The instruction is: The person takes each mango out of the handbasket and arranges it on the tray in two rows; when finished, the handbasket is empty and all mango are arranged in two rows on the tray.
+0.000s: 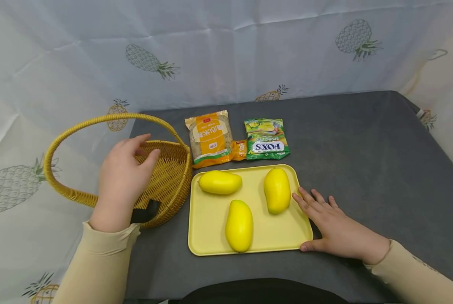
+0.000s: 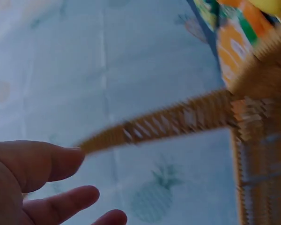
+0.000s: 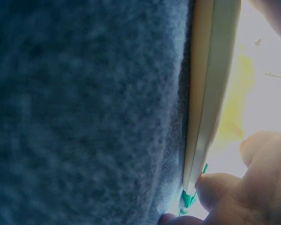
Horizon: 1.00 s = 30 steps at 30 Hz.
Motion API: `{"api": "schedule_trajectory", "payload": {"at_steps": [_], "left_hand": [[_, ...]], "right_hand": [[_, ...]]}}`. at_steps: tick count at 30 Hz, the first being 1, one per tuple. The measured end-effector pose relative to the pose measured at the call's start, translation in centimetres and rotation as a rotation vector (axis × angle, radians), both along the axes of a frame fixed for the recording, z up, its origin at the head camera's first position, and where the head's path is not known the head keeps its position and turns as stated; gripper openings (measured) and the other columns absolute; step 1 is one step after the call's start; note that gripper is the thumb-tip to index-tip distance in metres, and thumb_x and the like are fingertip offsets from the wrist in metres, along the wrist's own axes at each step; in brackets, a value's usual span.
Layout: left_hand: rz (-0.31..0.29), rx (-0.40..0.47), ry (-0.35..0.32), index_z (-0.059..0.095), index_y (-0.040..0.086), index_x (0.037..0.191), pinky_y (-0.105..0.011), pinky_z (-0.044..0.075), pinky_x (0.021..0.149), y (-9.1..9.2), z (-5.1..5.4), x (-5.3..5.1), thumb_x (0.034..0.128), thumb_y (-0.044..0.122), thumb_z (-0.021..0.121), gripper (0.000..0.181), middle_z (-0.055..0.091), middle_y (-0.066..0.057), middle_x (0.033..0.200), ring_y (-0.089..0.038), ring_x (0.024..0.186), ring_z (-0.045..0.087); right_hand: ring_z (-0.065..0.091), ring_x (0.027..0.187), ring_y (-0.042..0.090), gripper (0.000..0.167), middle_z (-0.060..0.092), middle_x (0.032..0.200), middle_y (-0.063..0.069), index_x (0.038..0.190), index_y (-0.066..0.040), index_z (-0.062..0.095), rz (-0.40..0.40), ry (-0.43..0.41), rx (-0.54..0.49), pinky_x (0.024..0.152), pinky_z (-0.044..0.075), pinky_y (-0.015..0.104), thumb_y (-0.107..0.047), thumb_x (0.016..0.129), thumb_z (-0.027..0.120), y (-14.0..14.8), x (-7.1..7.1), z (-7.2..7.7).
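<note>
Above a wicker basket [image 1: 165, 179] with a tall hoop handle [image 2: 178, 119], my left hand [image 1: 125, 169] hovers with thumb and fingers apart and nothing between them. Three yellow mangoes lie apart on a pale yellow tray [image 1: 211, 228]: one mango [image 1: 219, 182] at the far left, another mango [image 1: 277, 191] at the right, a third mango [image 1: 239, 226] near the front edge. My right hand [image 1: 330, 228] rests at the tray's right edge, fingers spread and touching its rim. The right wrist view shows the tray's side [image 3: 208, 93] close up beside the fingertips.
Behind the tray lie an orange bag of grains [image 1: 211, 137], a small orange packet [image 1: 239, 150] and a green FOX'S bag [image 1: 266, 139]. The dark grey table [image 1: 355, 152] extends to the right. A pineapple-print curtain [image 1: 226, 55] hangs along the back and left.
</note>
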<state>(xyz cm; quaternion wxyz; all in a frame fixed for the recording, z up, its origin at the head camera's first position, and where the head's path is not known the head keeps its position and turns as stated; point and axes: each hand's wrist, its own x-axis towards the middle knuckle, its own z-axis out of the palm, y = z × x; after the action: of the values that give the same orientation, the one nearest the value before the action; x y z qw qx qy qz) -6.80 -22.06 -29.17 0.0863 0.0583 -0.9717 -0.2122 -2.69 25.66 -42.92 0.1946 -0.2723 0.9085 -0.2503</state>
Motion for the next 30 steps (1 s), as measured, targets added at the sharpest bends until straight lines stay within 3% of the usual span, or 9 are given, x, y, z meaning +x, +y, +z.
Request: {"api": "schedule_trajectory", "payload": {"at_steps": [6,11,21,25,30], "left_hand": [[0.111,0.071,-0.149,0.038,0.007,0.172,-0.072,0.046,0.110,-3.2,-2.1,-1.3,0.1119,0.037,0.063,0.071,0.052,-0.031,0.160,-0.053,0.141,0.053],[0.169,0.002,-0.279,0.034,-0.003,0.170,-0.077,0.040,0.115,-5.4,-3.4,-1.8,0.1104,0.039,0.063,0.079,0.043,-0.037,0.165,-0.061,0.146,0.044],[0.203,-0.051,-0.448,0.027,-0.002,0.173,-0.078,0.040,0.115,-7.2,-4.8,-1.8,0.1061,0.043,0.069,0.091,0.034,-0.043,0.167,-0.067,0.147,0.037],[0.180,-0.073,-0.534,0.027,-0.004,0.172,-0.077,0.041,0.114,-7.6,-4.9,-1.8,0.1048,0.047,0.071,0.095,0.031,-0.045,0.167,-0.067,0.148,0.035],[0.150,-0.098,-0.571,0.031,-0.007,0.169,-0.076,0.042,0.114,-7.6,-4.9,-2.0,0.1044,0.044,0.072,0.092,0.032,-0.046,0.165,-0.068,0.148,0.034]], "right_hand": [[0.015,0.164,0.063,0.124,0.013,0.186,0.014,0.179,-0.028,0.019,0.005,0.007,-0.003,0.119,0.015,0.090,-0.078,0.083,0.079,0.0,-0.1,0.1],[0.015,0.164,0.063,0.124,0.014,0.186,0.015,0.179,-0.027,0.019,0.007,0.009,-0.004,0.119,0.015,0.090,-0.078,0.083,0.079,0.0,-0.1,0.1],[0.016,0.163,0.064,0.124,0.014,0.186,0.015,0.179,-0.027,0.020,0.007,0.006,-0.023,0.118,0.015,0.090,-0.078,0.083,0.079,0.1,0.0,-0.1],[0.015,0.164,0.063,0.124,0.014,0.186,0.015,0.179,-0.027,0.020,0.005,0.002,-0.024,0.118,0.015,0.090,-0.078,0.083,0.080,0.2,-0.1,-0.1],[0.014,0.164,0.063,0.124,0.014,0.186,0.015,0.179,-0.027,0.020,0.003,-0.004,-0.025,0.119,0.014,0.090,-0.077,0.083,0.080,0.2,-0.2,-0.1]]}}
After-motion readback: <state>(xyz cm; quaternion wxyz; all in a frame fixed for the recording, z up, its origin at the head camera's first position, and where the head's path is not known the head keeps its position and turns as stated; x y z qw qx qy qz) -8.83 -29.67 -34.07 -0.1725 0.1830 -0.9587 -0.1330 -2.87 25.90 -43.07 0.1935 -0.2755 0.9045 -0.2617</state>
